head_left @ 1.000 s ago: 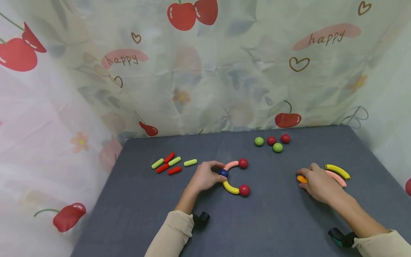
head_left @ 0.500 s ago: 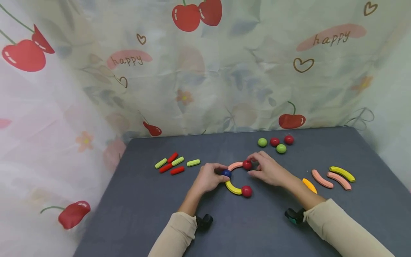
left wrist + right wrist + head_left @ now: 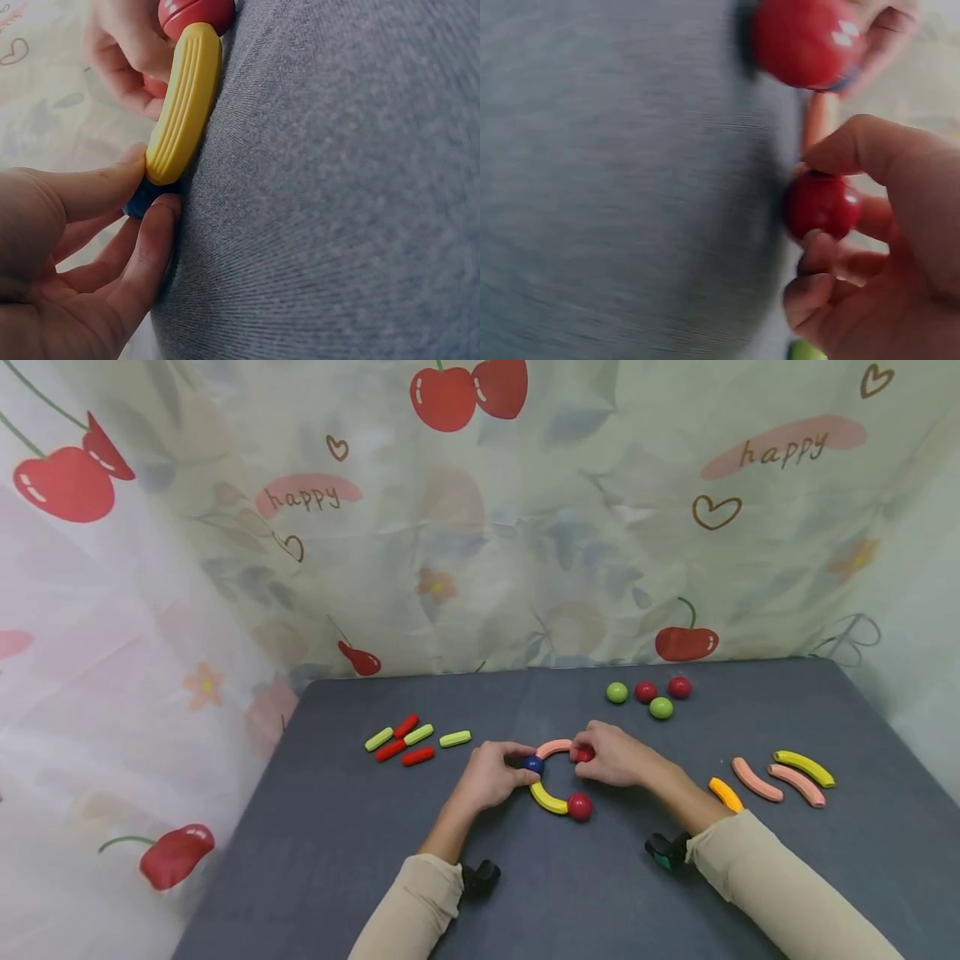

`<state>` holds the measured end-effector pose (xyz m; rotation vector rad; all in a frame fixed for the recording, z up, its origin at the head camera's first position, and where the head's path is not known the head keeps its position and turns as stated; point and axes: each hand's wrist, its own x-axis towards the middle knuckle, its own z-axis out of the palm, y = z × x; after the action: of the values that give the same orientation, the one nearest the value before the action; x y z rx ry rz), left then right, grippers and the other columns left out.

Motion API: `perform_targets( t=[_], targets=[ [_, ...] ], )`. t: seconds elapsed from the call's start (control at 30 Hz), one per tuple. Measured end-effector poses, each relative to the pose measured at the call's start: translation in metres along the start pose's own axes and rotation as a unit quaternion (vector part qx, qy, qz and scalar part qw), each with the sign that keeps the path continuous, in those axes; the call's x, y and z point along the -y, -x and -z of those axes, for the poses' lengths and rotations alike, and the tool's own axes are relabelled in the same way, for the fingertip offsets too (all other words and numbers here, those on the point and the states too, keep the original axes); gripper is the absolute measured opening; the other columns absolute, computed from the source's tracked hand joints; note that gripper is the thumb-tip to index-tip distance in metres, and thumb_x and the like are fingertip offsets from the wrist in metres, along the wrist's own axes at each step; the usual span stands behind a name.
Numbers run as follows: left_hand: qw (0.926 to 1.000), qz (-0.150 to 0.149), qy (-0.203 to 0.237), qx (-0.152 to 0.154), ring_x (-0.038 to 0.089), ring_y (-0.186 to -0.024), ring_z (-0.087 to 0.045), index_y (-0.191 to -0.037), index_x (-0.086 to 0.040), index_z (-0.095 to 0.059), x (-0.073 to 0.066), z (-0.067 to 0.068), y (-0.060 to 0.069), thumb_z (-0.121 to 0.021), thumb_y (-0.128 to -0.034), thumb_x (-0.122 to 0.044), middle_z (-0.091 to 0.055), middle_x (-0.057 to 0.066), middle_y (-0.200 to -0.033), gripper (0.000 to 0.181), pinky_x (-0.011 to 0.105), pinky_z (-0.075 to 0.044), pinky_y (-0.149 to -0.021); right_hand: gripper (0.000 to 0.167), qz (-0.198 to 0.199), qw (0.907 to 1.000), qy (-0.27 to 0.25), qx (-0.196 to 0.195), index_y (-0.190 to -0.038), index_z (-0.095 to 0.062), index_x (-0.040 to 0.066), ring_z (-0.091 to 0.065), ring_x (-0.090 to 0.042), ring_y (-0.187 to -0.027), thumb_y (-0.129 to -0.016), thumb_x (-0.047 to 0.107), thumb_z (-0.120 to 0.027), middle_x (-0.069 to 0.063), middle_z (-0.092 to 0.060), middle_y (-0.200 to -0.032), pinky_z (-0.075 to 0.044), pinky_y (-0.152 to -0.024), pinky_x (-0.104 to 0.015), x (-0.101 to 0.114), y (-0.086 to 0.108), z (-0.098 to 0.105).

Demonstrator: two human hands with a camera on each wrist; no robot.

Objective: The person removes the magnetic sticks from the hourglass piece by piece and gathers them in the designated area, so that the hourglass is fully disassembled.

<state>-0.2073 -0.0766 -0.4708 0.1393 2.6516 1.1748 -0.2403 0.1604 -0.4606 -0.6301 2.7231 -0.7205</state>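
Note:
A C-shaped chain lies mid-table in the head view. At its bend, my left hand (image 3: 491, 776) pinches a blue ball (image 3: 532, 765) between thumb and fingers. From that ball a pink curved rod (image 3: 553, 747) runs along the far side and a yellow curved rod (image 3: 184, 105) along the near side. The near red ball (image 3: 580, 807) caps the yellow rod. My right hand (image 3: 617, 755) holds the other red ball (image 3: 821, 205), at the pink rod's end, with thumb and fingers around it; they partly cover it in the head view.
Short red rods (image 3: 417, 756) and light green rods (image 3: 455, 739) lie to the left. Loose green balls (image 3: 661, 707) and red balls (image 3: 680, 687) sit near the back edge. Pink curved rods (image 3: 757, 780), a yellow one (image 3: 804, 768) and an orange one (image 3: 725, 794) lie right, beside my right forearm.
My right hand has left the loose curved rods, moved left to the chain and closed its fingers on the far red ball. The left hand stays on the blue ball.

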Motion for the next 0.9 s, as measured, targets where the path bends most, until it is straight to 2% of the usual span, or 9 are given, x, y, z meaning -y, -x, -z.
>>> perform_targets(
  t=[0.07, 0.17, 0.3, 0.43, 0.57, 0.67, 0.8, 0.9],
  targets=[
    [1.0000, 0.002, 0.000, 0.005, 0.013, -0.103, -0.067, -0.121, -0.025, -0.076, -0.001, 0.000, 0.000, -0.083, -0.0867, -0.030, -0.074, -0.002, -0.122, 0.035, 0.036, -0.057, -0.091, 0.020, -0.009, 0.9999, -0.005, -0.006, -0.106, -0.070, 0.010, -0.055, -0.018, -0.085, -0.088, 0.018, -0.072, -0.007, -0.062, -0.099, -0.049, -0.074, -0.030, 0.000, 0.001, 0.008],
    [0.9999, -0.002, 0.000, 0.010, 0.011, -0.096, -0.067, -0.121, -0.024, -0.075, -0.003, -0.001, 0.001, -0.082, -0.0872, -0.029, -0.074, -0.001, -0.120, 0.035, 0.034, -0.057, -0.086, 0.029, -0.027, 0.9980, -0.012, -0.056, -0.115, -0.065, 0.005, -0.059, -0.020, -0.086, -0.091, 0.019, -0.074, -0.010, -0.067, -0.102, -0.054, -0.077, -0.035, -0.002, -0.005, 0.021],
    [0.9999, 0.001, 0.003, 0.011, 0.008, -0.088, -0.066, -0.122, -0.024, -0.075, -0.003, -0.003, 0.001, -0.082, -0.0875, -0.028, -0.074, -0.001, -0.120, 0.035, 0.031, -0.057, -0.081, 0.036, -0.045, 0.9921, 0.011, -0.116, -0.120, -0.061, 0.006, -0.063, -0.025, -0.089, -0.093, 0.023, -0.076, -0.012, -0.070, -0.104, -0.055, -0.081, -0.042, -0.015, -0.022, 0.026],
    [0.9998, 0.000, 0.008, 0.016, 0.006, -0.085, -0.066, -0.122, -0.025, -0.075, -0.001, -0.006, 0.000, -0.082, -0.0879, -0.028, -0.074, -0.003, -0.119, 0.035, 0.029, -0.056, -0.078, 0.036, -0.049, 0.9885, 0.054, -0.132, -0.123, -0.061, 0.006, -0.065, -0.032, -0.101, -0.094, 0.023, -0.075, -0.016, -0.070, -0.113, -0.054, -0.091, -0.049, -0.029, -0.035, 0.020],
    [0.9997, -0.003, 0.012, 0.022, 0.005, -0.084, -0.066, -0.122, -0.025, -0.075, 0.001, -0.006, -0.001, -0.081, -0.0881, -0.029, -0.075, -0.003, -0.118, 0.034, 0.027, -0.056, -0.075, 0.040, -0.028, 0.9859, 0.076, -0.146, -0.128, -0.062, 0.005, -0.064, -0.035, -0.109, -0.094, 0.022, -0.075, -0.018, -0.067, -0.122, -0.052, -0.097, -0.052, -0.029, -0.036, 0.017],
    [0.9998, -0.006, 0.011, 0.018, 0.006, -0.083, -0.067, -0.121, -0.024, -0.075, 0.001, -0.004, -0.002, -0.082, -0.0878, -0.029, -0.075, -0.003, -0.117, 0.034, 0.027, -0.056, -0.076, 0.039, 0.005, 0.9898, 0.058, -0.130, -0.128, -0.064, 0.005, -0.063, -0.032, -0.108, -0.094, 0.022, -0.075, -0.016, -0.066, -0.121, -0.053, -0.096, -0.050, -0.016, -0.030, 0.018],
    [0.9998, -0.011, 0.012, 0.012, 0.007, -0.082, -0.068, -0.120, -0.022, -0.075, 0.000, 0.000, -0.002, -0.082, -0.0874, -0.029, -0.076, -0.001, -0.115, 0.033, 0.029, -0.056, -0.075, 0.035, 0.057, 0.9956, 0.025, -0.069, -0.124, -0.069, 0.006, -0.065, -0.027, -0.104, -0.095, 0.024, -0.074, -0.012, -0.069, -0.115, -0.055, -0.093, -0.046, 0.005, -0.021, 0.014],
    [0.9997, -0.011, 0.017, 0.013, 0.007, -0.081, -0.068, -0.120, -0.021, -0.075, 0.000, 0.000, -0.003, -0.082, -0.0874, -0.028, -0.076, -0.001, -0.114, 0.034, 0.029, -0.056, -0.073, 0.033, 0.088, 0.9947, 0.035, -0.039, -0.121, -0.073, 0.008, -0.065, -0.021, -0.098, -0.095, 0.028, -0.074, -0.008, -0.070, -0.110, -0.056, -0.088, -0.039, 0.015, -0.018, 0.007]
  ],
)
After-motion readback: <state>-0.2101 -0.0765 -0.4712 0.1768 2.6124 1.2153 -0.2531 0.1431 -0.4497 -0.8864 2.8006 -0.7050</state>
